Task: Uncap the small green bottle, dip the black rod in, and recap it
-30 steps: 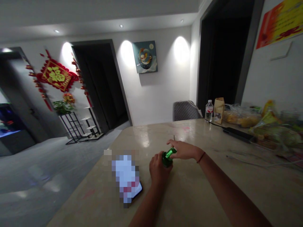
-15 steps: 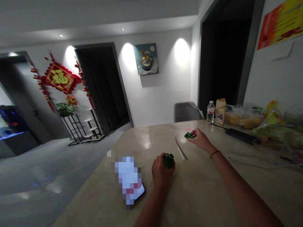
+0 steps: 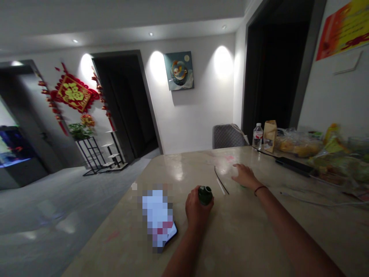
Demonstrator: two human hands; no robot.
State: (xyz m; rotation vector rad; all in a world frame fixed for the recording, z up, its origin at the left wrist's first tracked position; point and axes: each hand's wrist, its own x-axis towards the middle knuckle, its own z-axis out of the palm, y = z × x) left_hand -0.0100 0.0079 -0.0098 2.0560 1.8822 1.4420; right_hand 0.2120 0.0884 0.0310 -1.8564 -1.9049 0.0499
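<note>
My left hand [image 3: 193,206] is wrapped around a small dark green bottle [image 3: 205,195], whose open mouth faces up. Over the table to the right, my right hand [image 3: 244,176] has its fingers stretched out and apart. A sliver of something green [image 3: 243,187] shows under that hand's palm; the rest is hidden. Between the two hands lie a thin black stick [image 3: 221,181] and a short white stick [image 3: 221,186], side by side on the tabletop.
A phone [image 3: 170,233], mostly blurred out, lies left of my left arm. Along the right stand a water bottle [image 3: 257,136], a paper bag [image 3: 270,135], plastic bags of food [image 3: 300,144] and a black power strip [image 3: 294,166]. A grey chair [image 3: 227,136] is behind the table [image 3: 173,169].
My right hand has moved slightly right and nearer, and its fingers have let go of the shiny green piece they pinched. My left hand stays around the bottle.
</note>
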